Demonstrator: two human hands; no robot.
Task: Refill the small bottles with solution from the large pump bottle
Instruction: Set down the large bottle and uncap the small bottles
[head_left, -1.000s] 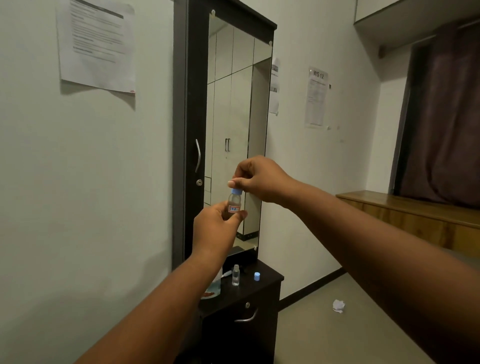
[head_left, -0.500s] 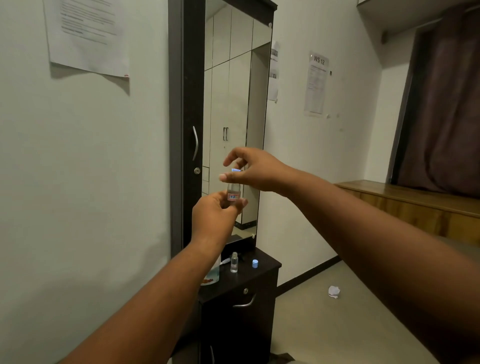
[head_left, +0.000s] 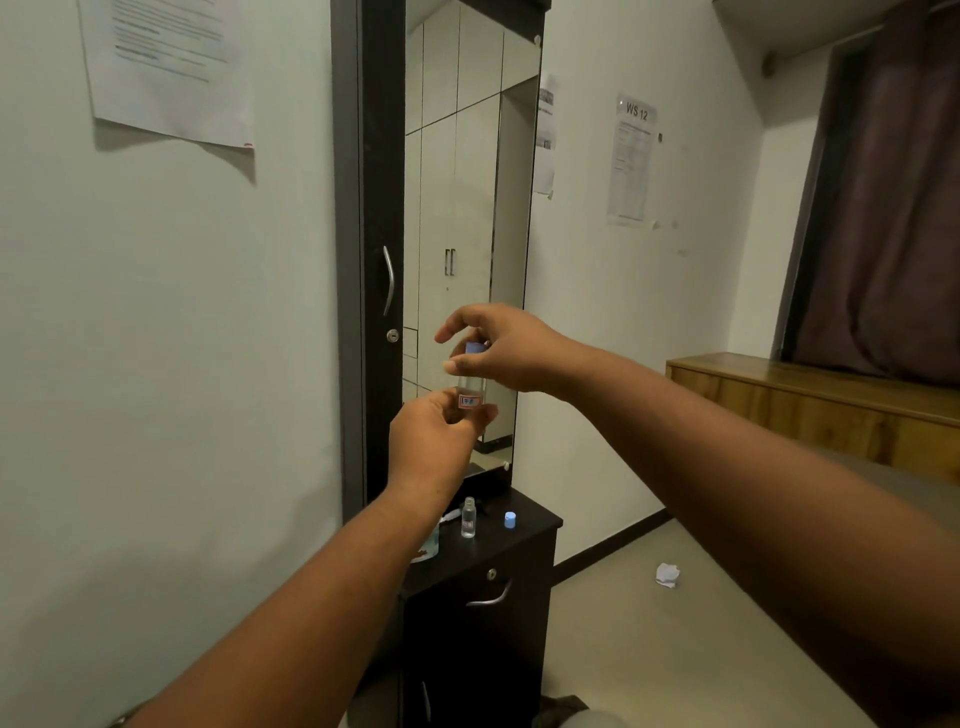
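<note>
Worktop (head_left: 524, 540), one: well below the fingers. Pump bottle (head_left: 430, 543), one, largely hidden behind the left forearm. Small bottles, two: one (head_left: 471, 392) gripped at its base by the left hand (head_left: 434, 441); one (head_left: 468, 517) uncapped on the worktop. Blue caps, two: one (head_left: 474, 348) pinched by the right hand (head_left: 501, 348), other fingers spread; one (head_left: 510, 519) loose. Risk: cap cross-threaded or dropped; held bottle tilted, solution spilled.

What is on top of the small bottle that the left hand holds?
A blue cap sits on the small bottle, pinched by the right hand. The left hand holds its base. The neck is covered by fingers.
</note>
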